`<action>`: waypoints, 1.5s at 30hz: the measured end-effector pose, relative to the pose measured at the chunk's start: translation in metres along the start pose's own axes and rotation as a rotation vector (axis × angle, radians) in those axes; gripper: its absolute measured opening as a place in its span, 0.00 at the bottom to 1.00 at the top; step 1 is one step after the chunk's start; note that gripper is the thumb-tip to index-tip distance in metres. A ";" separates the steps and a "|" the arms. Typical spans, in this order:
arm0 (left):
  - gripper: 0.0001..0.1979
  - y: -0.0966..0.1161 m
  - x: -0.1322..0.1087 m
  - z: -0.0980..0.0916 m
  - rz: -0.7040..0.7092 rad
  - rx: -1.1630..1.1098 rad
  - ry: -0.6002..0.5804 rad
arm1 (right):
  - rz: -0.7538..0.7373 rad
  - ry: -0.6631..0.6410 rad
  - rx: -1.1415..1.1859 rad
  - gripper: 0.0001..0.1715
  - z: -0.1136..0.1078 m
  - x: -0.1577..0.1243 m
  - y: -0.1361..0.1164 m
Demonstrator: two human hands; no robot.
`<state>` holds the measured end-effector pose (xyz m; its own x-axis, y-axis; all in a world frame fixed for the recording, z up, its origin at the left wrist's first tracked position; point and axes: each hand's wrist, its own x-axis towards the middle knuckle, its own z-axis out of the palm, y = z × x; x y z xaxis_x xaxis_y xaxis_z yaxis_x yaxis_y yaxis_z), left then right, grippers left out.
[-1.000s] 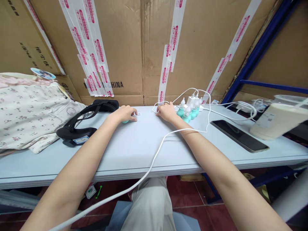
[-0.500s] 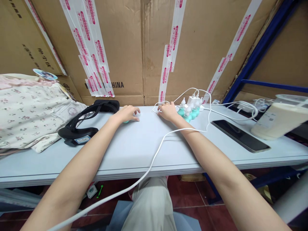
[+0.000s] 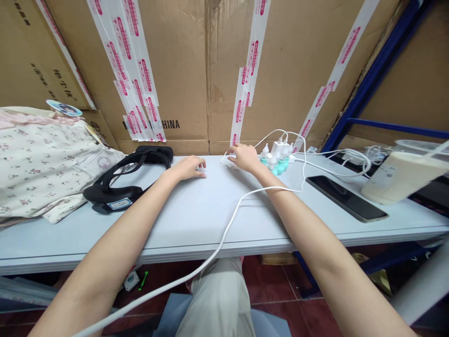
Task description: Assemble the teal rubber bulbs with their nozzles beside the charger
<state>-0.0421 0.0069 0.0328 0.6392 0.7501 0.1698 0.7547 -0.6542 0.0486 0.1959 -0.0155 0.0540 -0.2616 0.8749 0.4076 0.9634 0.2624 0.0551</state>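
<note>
My left hand (image 3: 190,168) is over the back of the table, its thumb and fingers apart, with nothing visible between them. To the right, my right hand (image 3: 243,157) hovers by a loop of white cable (image 3: 223,160), fingers loosely bent and apart. A small whitish shape under its fingertips is too faint to name. Beside the right wrist stand several small teal bottles (image 3: 281,166) with pale, translucent pointed tops. A white charger plug (image 3: 278,147) is just behind them.
The long white cable (image 3: 229,224) crosses the table and my right forearm. A black headset (image 3: 105,187) and floral cloth (image 3: 45,164) lie at left. A phone (image 3: 345,197) and a cup (image 3: 393,178) are at right. A cardboard wall (image 3: 175,70) closes the back.
My left hand has opened its pinch, and the clear and teal bits seen at it before no longer show. My right hand has risen slightly from the table.
</note>
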 end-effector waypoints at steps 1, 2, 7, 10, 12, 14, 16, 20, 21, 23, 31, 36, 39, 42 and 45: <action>0.22 0.000 0.000 0.000 0.000 -0.005 0.004 | 0.006 0.032 0.028 0.15 -0.008 0.000 0.002; 0.23 -0.001 0.000 0.000 0.000 -0.010 0.007 | 0.015 0.071 0.055 0.15 -0.016 0.000 0.003; 0.23 -0.002 -0.001 -0.006 0.002 -0.031 0.065 | 0.013 0.185 0.148 0.15 -0.035 -0.001 0.003; 0.20 -0.005 -0.002 -0.012 -0.027 -0.062 0.166 | -0.054 0.028 0.086 0.13 -0.013 -0.002 -0.010; 0.18 -0.008 -0.004 -0.015 -0.067 -0.084 0.230 | -0.082 -0.081 0.003 0.12 0.008 -0.001 -0.019; 0.17 -0.013 -0.007 -0.016 -0.113 -0.090 0.267 | -0.076 -0.108 -0.019 0.11 0.025 0.000 -0.023; 0.16 -0.019 -0.010 -0.016 -0.148 -0.088 0.277 | -0.044 -0.105 0.003 0.11 0.033 0.000 -0.023; 0.15 -0.028 -0.014 -0.015 -0.180 -0.112 0.283 | -0.029 -0.098 0.047 0.11 0.035 0.000 -0.020; 0.15 -0.030 -0.015 -0.015 -0.184 -0.124 0.293 | -0.036 -0.089 0.053 0.11 0.035 0.000 -0.020; 0.15 -0.030 -0.015 -0.016 -0.186 -0.138 0.320 | -0.059 -0.064 0.080 0.12 0.035 0.000 -0.025; 0.15 -0.025 -0.013 -0.019 -0.177 -0.092 0.336 | -0.105 -0.026 0.153 0.12 0.046 0.001 -0.060; 0.15 -0.031 -0.015 -0.013 -0.196 -0.062 0.299 | -0.090 -0.048 0.153 0.14 0.049 -0.001 -0.062; 0.14 -0.033 -0.016 -0.011 -0.204 -0.042 0.277 | -0.081 -0.009 0.139 0.15 0.035 0.000 -0.056; 0.14 -0.032 -0.015 -0.012 -0.193 -0.030 0.280 | -0.034 0.095 0.138 0.14 0.007 0.001 -0.040; 0.13 -0.029 -0.015 -0.013 -0.183 -0.001 0.295 | 0.111 0.237 0.180 0.16 -0.023 -0.001 -0.019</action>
<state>-0.0754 0.0128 0.0414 0.4231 0.7944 0.4357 0.8525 -0.5119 0.1055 0.1790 -0.0305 0.0738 -0.1144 0.7886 0.6042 0.9538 0.2572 -0.1550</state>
